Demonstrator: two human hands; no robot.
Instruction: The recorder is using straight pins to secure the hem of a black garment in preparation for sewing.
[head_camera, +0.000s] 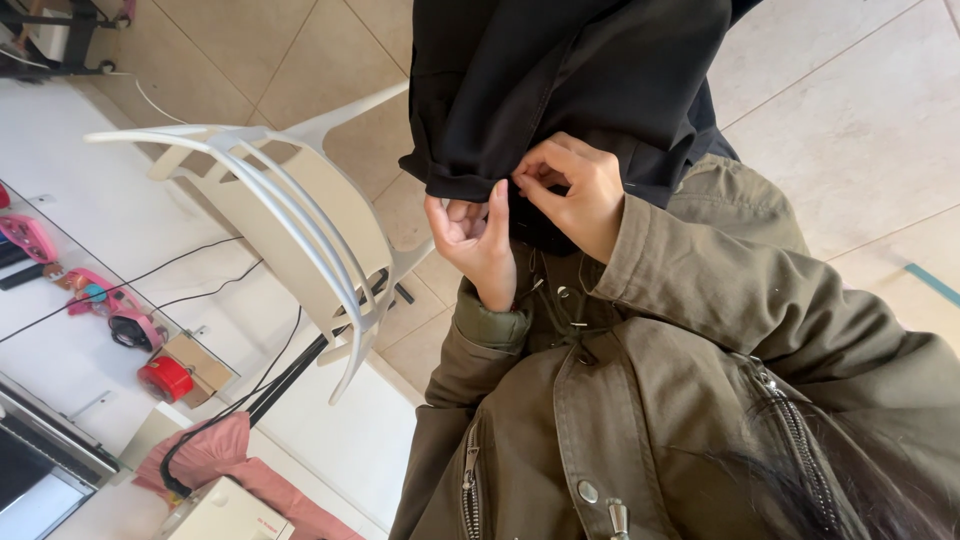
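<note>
Your left hand sits palm-up under the folded hem of the black garment, fingers curled in and the thumb pressed flat up against the hem's edge — so it pinches the cloth between thumb and fingers. Your right hand is just beside it, touching the same hem from above; its fingers are bent tightly and the fingertips are bunched at the fold, gripping a small bit of the fabric. Whether anything small sits between those fingertips is too hidden to tell.

The black garment hangs in front of you, filling the upper middle of the view, with its rolled lower edge right at your hands and over your lap. Both your arms are in the sleeves of an olive-green jacket with metal snaps and zips.

To your left stands a white plastic chair on the tiled floor, near a white table. On that table lie black cables, pink tape measures, a red round object and a piece of pink cloth — all well apart from your hands.
</note>
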